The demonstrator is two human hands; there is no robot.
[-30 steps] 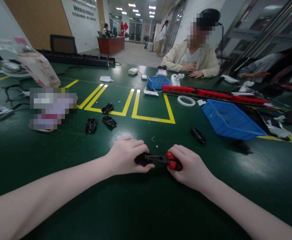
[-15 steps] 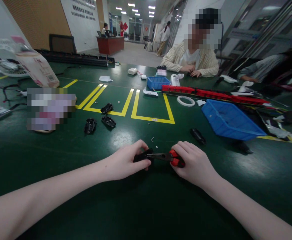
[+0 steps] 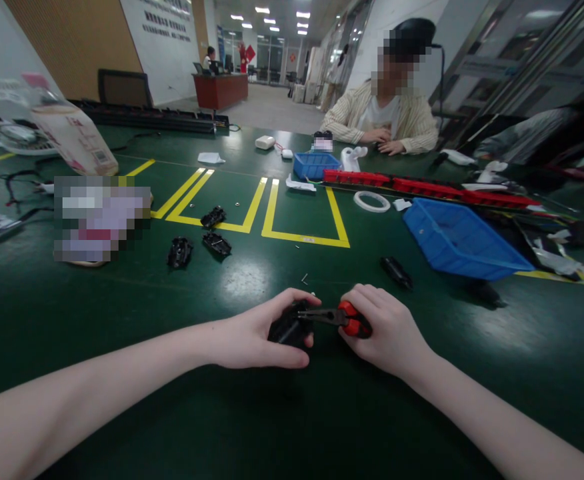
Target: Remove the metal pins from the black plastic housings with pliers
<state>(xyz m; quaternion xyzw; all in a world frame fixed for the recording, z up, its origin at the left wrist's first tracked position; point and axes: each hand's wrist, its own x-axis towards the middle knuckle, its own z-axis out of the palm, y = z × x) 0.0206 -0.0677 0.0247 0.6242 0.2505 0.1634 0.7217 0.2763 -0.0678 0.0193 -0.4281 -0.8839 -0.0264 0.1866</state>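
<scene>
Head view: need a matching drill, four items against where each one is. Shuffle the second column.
Things:
1. red-handled pliers
2. small black plastic part
3. large blue plastic bin
4. white ring

Places:
A. flat on the green table, just in front of the long red strip
B. gripped in the left hand
C. on the table, beyond and to the right of both hands
D. handles in the right hand, nose at the black part

Pairs: 1-D, 2-B, 3-C, 4-A
</scene>
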